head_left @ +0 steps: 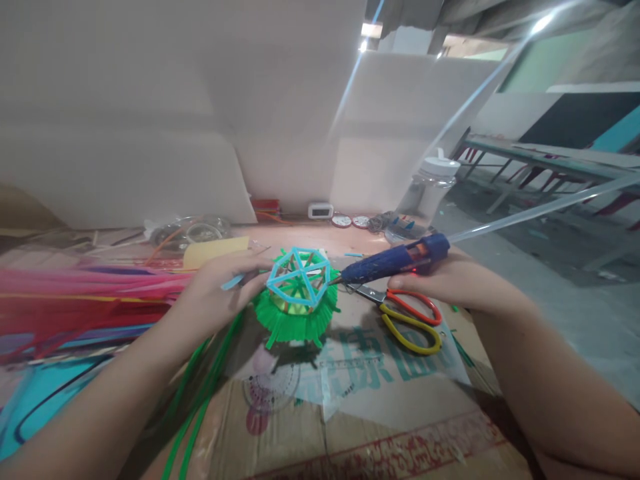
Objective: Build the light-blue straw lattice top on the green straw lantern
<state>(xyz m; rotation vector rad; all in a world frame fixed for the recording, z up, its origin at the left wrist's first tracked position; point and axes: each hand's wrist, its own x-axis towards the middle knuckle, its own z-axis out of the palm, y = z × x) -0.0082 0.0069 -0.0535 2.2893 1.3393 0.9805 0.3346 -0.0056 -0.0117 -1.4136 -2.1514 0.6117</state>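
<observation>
Blue-and-green craft frame (pixel 301 274) over cardboard (pixel 295 437); left hand (pixel 235 277) has fingers holding its left edge. Right hand (pixel 445 280) fingers wrap the glue gun (pixel 375 267), nozzle at frame's right side.

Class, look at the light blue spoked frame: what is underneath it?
Below the light blue frame is a green fringed piece, its fringe spreading past the rim; green also shows through the gaps. The spokes hide parts of its middle, and whatever lies directly under the fringe is covered.
</observation>
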